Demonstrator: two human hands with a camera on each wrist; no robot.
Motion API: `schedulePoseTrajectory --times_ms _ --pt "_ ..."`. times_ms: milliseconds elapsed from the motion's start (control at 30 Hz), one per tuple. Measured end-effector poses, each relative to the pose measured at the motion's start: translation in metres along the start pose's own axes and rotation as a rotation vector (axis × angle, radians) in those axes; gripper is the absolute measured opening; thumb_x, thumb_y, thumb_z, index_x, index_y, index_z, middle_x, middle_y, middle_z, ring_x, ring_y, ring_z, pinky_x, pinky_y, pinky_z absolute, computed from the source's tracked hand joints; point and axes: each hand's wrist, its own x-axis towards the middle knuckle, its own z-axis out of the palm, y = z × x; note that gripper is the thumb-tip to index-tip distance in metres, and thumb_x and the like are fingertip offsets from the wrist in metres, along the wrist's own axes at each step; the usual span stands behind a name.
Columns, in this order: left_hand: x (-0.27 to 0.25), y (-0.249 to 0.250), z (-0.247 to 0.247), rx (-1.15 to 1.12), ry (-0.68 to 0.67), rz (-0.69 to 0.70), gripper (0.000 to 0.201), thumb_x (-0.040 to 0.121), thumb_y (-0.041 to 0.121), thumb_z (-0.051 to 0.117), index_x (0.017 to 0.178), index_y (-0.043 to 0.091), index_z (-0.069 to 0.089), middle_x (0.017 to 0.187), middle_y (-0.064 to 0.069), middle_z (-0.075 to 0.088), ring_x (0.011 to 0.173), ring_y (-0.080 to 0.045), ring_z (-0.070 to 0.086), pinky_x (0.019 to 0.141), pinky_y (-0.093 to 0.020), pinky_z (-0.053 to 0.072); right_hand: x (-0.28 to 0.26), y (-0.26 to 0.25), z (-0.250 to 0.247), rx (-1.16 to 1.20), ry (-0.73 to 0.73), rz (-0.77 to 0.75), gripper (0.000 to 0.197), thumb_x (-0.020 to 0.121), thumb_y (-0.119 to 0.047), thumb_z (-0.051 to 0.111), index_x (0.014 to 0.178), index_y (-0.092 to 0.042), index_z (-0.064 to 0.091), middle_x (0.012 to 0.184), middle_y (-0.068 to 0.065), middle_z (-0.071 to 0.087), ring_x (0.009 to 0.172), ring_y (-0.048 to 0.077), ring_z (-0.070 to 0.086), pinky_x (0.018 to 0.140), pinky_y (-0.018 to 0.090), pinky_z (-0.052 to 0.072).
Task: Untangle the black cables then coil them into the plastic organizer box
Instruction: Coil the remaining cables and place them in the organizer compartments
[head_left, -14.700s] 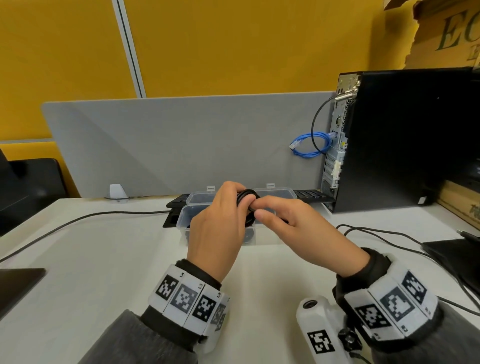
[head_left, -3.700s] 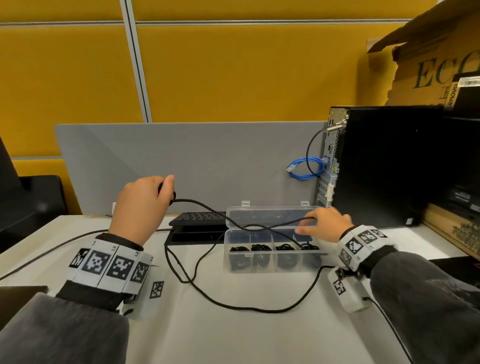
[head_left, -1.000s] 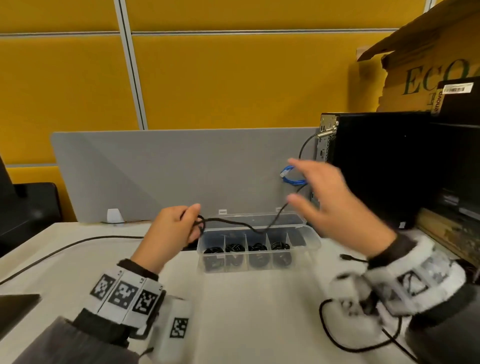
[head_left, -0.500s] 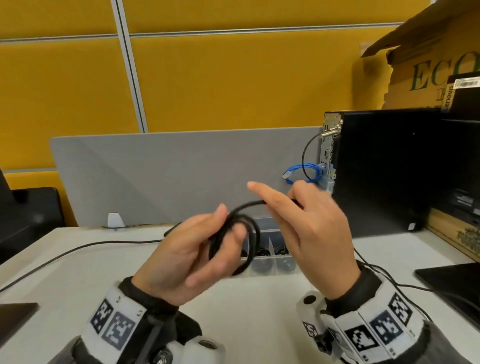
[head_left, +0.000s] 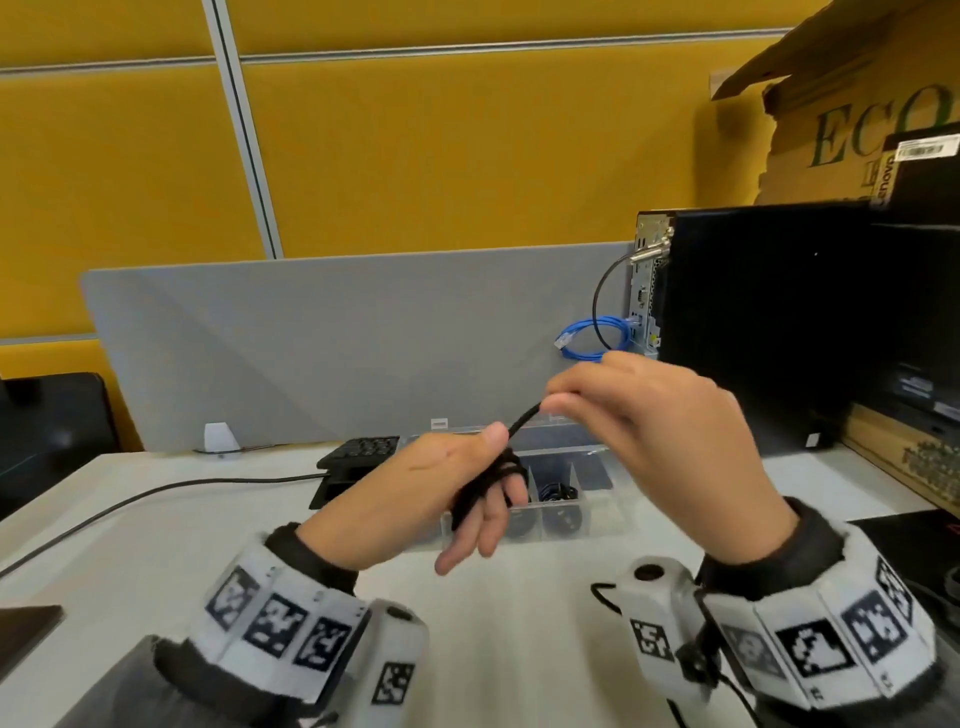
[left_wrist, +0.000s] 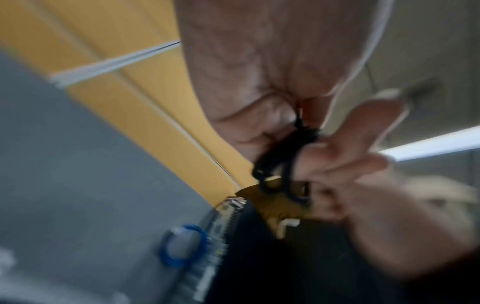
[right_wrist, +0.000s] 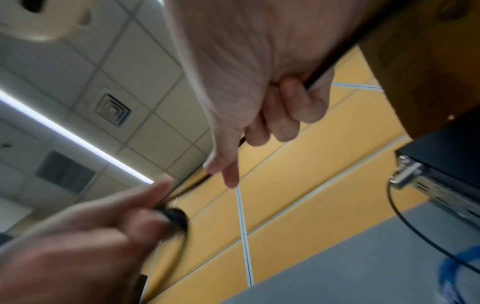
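- Step in hand, by my reading: coiling one black cable (head_left: 480, 480) onto the left hand (head_left: 415, 499), held up over the desk (head_left: 519, 623) in front of the box (head_left: 582, 512).
- Left hand: first two fingers extended with the coil wrapped round them, thumb pressed on top of the turns; lower fingers hung loosely. The left-wrist view, though blurred, showed several dark turns (left_wrist: 283, 164) round the fingers.
- Right hand (head_left: 670, 441): closed in a pinch on the free run of cable, finger and thumb gripping it just above and right of the coil. In the right-wrist view the cable (right_wrist: 327, 65) ran on through the curled fingers and out past the palm, so some length was left to wind; how much could not be told.
- Short taut span between the two hands, rising from the left thumb to the right fingertips.
- Next move, as a judgement: carry the right hand round the left fingers for another turn, keeping light tension so turns lie side by side; then slip the coil off without letting it spring open, and seat it in a free compartment.
- Counts: one cable in hand. Box open on the desk behind the hands, clear plastic with dividers; at least two compartments showed dark coils, and one at the right end looked unfilled. The rest was hidden by the left hand, so no full count.
- Also present: one blue cable (head_left: 592, 340) looped at the back of one PC tower (head_left: 753, 322); one thin black lead (head_left: 156, 493) across the desk at left.
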Motion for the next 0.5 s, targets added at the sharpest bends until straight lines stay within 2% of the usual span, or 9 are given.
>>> schedulePoseTrajectory --times_ms 33,100,167,200,267,333,367,433,500 --pt "-0.003 0.004 0.001 -0.191 -0.067 0.011 0.050 0.094 0.045 0.033 0.073 0.010 0.062 0.043 0.001 0.056 0.030 -0.009 0.040 0.054 -0.016 0.040 0.000 0.005 0.003 0.039 -0.015 0.021 0.039 0.092 -0.058 0.027 0.097 -0.039 0.061 0.073 -0.010 0.060 0.062 0.008 0.056 0.045 0.026 0.045" --pt "-0.005 0.015 0.008 -0.490 -0.026 0.142 0.038 0.090 0.040 0.047 0.073 0.015 0.068 0.044 0.002 0.058 0.031 -0.005 0.040 0.051 -0.013 0.037 -0.002 0.007 0.015 0.113 -0.166 0.075 0.044 0.094 -0.058 0.019 0.117 -0.042 0.052 0.084 -0.008 0.066 0.073 0.009 0.061 0.058 0.030 0.052" --pt "0.002 0.020 0.008 -0.651 0.180 0.282 0.029 0.089 0.028 0.047 0.083 0.007 0.067 0.060 -0.003 0.068 0.044 -0.007 0.056 0.056 -0.013 0.046 -0.006 0.003 0.031 0.199 -0.414 0.111 0.039 0.096 -0.051 0.021 0.123 -0.037 0.047 0.090 -0.003 0.067 0.080 0.013 0.063 0.069 0.032 0.053" --pt "0.007 0.019 0.006 -0.621 0.293 0.314 0.027 0.092 0.022 0.042 0.091 0.005 0.063 0.072 -0.005 0.072 0.058 -0.009 0.065 0.061 -0.016 0.050 -0.009 -0.003 0.039 0.280 -0.538 0.112 0.034 0.098 -0.046 0.025 0.119 -0.032 0.047 0.093 -0.002 0.066 0.083 0.014 0.062 0.075 0.034 0.052" --pt "0.014 0.012 0.000 -0.351 0.452 0.313 0.024 0.097 0.020 0.035 0.105 0.010 0.055 0.094 -0.004 0.074 0.088 -0.012 0.070 0.078 -0.021 0.053 -0.013 -0.016 0.048 0.418 -0.692 0.072 0.024 0.100 -0.036 0.032 0.110 -0.023 0.049 0.089 -0.009 0.063 0.077 0.003 0.057 0.077 0.028 0.047" --pt "0.012 0.000 -0.002 0.142 0.461 0.261 0.022 0.097 0.034 0.035 0.106 0.021 0.051 0.099 0.004 0.072 0.098 -0.006 0.065 0.089 -0.025 0.050 -0.014 -0.020 0.047 0.469 -0.754 0.024 0.019 0.100 -0.031 0.036 0.101 -0.020 0.052 0.070 -0.019 0.055 0.064 -0.004 0.050 0.067 0.017 0.039" --pt "0.010 -0.004 -0.002 0.382 0.388 0.197 0.029 0.095 0.045 0.036 0.103 0.022 0.051 0.093 0.006 0.071 0.091 -0.002 0.064 0.086 -0.024 0.049 -0.012 -0.018 0.044 0.464 -0.783 0.014 0.019 0.099 -0.030 0.038 0.098 -0.020 0.054 0.066 -0.021 0.053 0.062 -0.005 0.048 0.065 0.016 0.037" --pt "0.005 -0.013 -0.004 0.713 0.219 0.029 0.055 0.079 0.069 0.044 0.096 0.017 0.050 0.077 0.005 0.066 0.069 -0.003 0.058 0.069 -0.024 0.048 -0.011 -0.006 0.038 0.394 -0.850 0.006 0.020 0.098 -0.030 0.040 0.093 -0.022 0.058 0.063 -0.022 0.051 0.062 -0.006 0.047 0.066 0.015 0.036" --pt "-0.001 -0.022 -0.013 0.894 0.137 -0.090 0.055 0.068 0.069 0.058 0.088 0.018 0.048 0.071 0.005 0.058 0.060 -0.006 0.050 0.057 -0.023 0.042 -0.014 0.013 0.033 0.316 -0.889 0.047 0.022 0.098 -0.030 0.040 0.086 -0.023 0.057 0.062 -0.019 0.049 0.063 -0.006 0.048 0.063 0.014 0.035"
